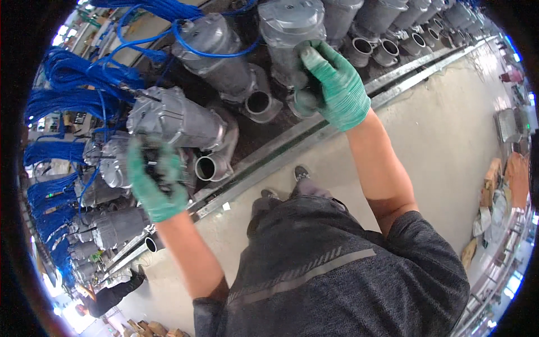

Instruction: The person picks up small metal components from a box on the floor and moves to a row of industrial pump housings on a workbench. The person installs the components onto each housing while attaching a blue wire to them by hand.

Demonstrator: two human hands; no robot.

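My right hand (336,84), in a green glove with dark grey palm and fingertips, is in front of an upright grey metal pump (292,28). Its thumb and fingers are curved but apart, with nothing visible between them; I cannot tell whether they touch the pump. Motion blurs my left hand (157,177), gloved the same way. It is beside the lower end of a tilted grey pump (174,118) and near a round outlet pipe (206,167). Its fingers are too smeared to read. Between my hands leans another grey pump (216,53) with an open outlet (259,103).
Several more pumps (382,14) stand in a row along a metal rail (314,132). Coiled blue cables (84,70) hang over those on the left. Pale floor (443,135) lies before the rail. A person (115,292) is at the far lower left; boxes (494,174) are on the right.
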